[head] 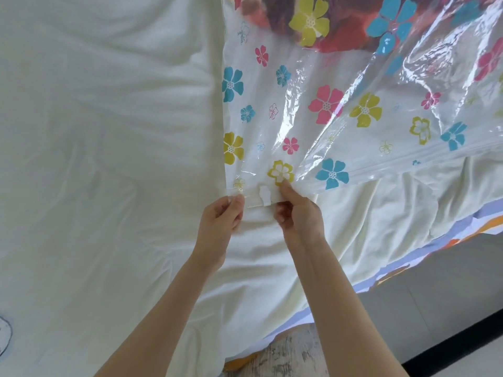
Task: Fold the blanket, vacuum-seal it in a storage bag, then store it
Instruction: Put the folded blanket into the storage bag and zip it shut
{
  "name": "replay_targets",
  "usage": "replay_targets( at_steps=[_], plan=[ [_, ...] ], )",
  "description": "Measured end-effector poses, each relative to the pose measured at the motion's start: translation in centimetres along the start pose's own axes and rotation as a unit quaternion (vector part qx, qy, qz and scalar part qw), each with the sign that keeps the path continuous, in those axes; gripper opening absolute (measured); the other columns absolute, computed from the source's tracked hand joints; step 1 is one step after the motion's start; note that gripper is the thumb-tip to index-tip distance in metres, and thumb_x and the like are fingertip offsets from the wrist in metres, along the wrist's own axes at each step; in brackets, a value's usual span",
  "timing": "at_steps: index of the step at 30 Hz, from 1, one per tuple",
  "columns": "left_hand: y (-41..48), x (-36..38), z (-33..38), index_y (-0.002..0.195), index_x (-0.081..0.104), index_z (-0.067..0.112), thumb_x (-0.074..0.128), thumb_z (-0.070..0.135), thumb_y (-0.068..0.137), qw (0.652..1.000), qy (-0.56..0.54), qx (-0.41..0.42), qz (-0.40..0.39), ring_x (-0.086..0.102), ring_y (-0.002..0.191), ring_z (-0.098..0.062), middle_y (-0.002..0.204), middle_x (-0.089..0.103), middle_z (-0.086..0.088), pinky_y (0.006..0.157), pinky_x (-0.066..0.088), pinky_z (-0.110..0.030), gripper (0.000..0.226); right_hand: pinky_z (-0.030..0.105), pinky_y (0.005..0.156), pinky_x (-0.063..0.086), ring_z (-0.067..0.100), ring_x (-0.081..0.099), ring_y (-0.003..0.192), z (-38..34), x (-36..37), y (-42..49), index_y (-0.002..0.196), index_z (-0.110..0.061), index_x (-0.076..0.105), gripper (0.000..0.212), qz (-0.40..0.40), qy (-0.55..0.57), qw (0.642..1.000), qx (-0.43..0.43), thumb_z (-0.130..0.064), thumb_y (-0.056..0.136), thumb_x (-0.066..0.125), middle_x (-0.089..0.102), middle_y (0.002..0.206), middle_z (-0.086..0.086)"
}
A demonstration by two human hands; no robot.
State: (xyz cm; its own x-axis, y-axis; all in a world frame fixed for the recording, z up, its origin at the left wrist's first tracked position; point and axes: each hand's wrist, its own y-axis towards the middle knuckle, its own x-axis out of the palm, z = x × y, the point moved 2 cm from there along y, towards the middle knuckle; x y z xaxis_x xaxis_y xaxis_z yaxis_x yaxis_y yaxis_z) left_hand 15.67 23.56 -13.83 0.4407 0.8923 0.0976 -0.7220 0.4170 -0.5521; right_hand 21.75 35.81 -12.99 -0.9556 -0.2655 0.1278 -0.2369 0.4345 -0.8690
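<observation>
A clear plastic storage bag [340, 110] printed with blue, pink and yellow flowers lies on the white bed sheet [103, 137]. A red and dark patterned folded blanket [275, 12] shows through it at the top. My left hand [221, 214] pinches the bag's near corner at the zip edge. My right hand [295, 210] pinches the same edge just to the right. A small white slider clip [264, 195] sits on the zip edge between the two hands. The zip line [408, 159] runs off to the right.
The bed's edge with a coloured border [394, 273] runs diagonally at the lower right. Beyond it lies grey floor [449, 295] with a dark strip. A dark outline [5, 333] marks the sheet at the far left.
</observation>
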Motion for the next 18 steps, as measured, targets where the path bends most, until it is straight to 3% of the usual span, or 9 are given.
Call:
replay_targets(
  at_steps=[3, 6, 8, 11, 13, 15, 18],
  plan=[
    [-0.4, 1.3, -0.5, 0.066, 0.045, 0.013, 0.053, 0.035, 0.083, 0.995, -0.09, -0.047, 0.02, 0.024, 0.049, -0.013, 0.05, 0.031, 0.002, 0.054, 0.021, -0.028, 0.029, 0.02, 0.045, 0.034, 0.009, 0.039, 0.041, -0.2, -0.6, -0.3, 0.076, -0.006, 0.057, 0.015, 0.014, -0.019, 0.999, -0.033, -0.01, 0.086, 0.067, 0.051, 0.057, 0.003],
    [-1.0, 3.8, -0.9, 0.068, 0.047, 0.01, 0.056, 0.05, 0.08, 0.991, -0.114, -0.062, 0.036, 0.023, 0.049, -0.012, 0.048, 0.03, 0.004, 0.052, 0.023, -0.023, 0.042, 0.022, 0.05, 0.038, 0.01, 0.042, 0.041, -0.1, -0.7, -0.9, 0.075, -0.005, 0.055, 0.018, 0.024, -0.02, 0.998, -0.049, -0.01, 0.087, 0.067, 0.05, 0.049, 0.001],
    [-1.0, 5.3, -0.5, 0.066, 0.049, 0.017, 0.056, 0.04, 0.09, 0.991, -0.105, -0.027, 0.079, 0.025, 0.046, -0.008, 0.049, 0.032, 0.01, 0.048, 0.026, -0.018, 0.034, 0.023, 0.051, 0.039, 0.011, 0.042, 0.042, 0.0, -0.7, -1.0, 0.072, -0.006, 0.054, 0.021, 0.031, -0.022, 0.998, -0.056, -0.011, 0.087, 0.067, 0.05, 0.044, -0.001],
    [-0.7, 6.3, -0.3, 0.096, 0.06, 0.009, 0.049, 0.019, 0.097, 0.983, -0.117, 0.004, 0.142, 0.032, 0.045, -0.002, 0.054, 0.045, 0.016, 0.046, 0.033, -0.014, 0.015, 0.023, 0.05, 0.039, 0.01, 0.041, 0.04, 0.0, -0.9, -1.1, 0.068, -0.006, 0.053, 0.024, 0.04, -0.02, 0.997, -0.061, -0.011, 0.087, 0.067, 0.048, 0.043, -0.001],
    [-0.5, 6.2, -0.8, 0.108, 0.058, 0.002, 0.048, 0.019, 0.097, 0.983, -0.109, 0.01, 0.151, 0.034, 0.046, -0.002, 0.056, 0.049, 0.015, 0.047, 0.034, -0.015, 0.022, 0.024, 0.048, 0.037, 0.011, 0.039, 0.039, 0.1, -0.7, -1.1, 0.065, -0.006, 0.053, 0.027, 0.044, -0.031, 0.997, -0.062, -0.013, 0.088, 0.067, 0.047, 0.043, -0.001],
    [-0.4, 6.2, -1.3, 0.107, 0.056, 0.0, 0.049, 0.025, 0.097, 0.984, -0.098, 0.01, 0.147, 0.037, 0.049, -0.005, 0.058, 0.05, 0.011, 0.047, 0.035, -0.018, 0.028, 0.024, 0.047, 0.037, 0.012, 0.038, 0.038, 0.4, -0.6, -1.2, 0.063, -0.007, 0.053, 0.029, 0.049, -0.041, 0.996, -0.066, -0.016, 0.088, 0.066, 0.046, 0.043, -0.001],
    [-0.3, 6.3, -1.4, 0.118, 0.055, 0.001, 0.05, 0.034, 0.094, 0.985, -0.109, 0.002, 0.13, 0.043, 0.057, -0.016, 0.072, 0.056, -0.005, 0.05, 0.039, -0.026, 0.041, 0.024, 0.045, 0.037, 0.012, 0.039, 0.038, 0.6, -0.7, -1.2, 0.065, -0.005, 0.054, 0.029, 0.028, -0.038, 0.996, -0.072, -0.018, 0.091, 0.063, 0.046, 0.045, 0.0]
  ],
)
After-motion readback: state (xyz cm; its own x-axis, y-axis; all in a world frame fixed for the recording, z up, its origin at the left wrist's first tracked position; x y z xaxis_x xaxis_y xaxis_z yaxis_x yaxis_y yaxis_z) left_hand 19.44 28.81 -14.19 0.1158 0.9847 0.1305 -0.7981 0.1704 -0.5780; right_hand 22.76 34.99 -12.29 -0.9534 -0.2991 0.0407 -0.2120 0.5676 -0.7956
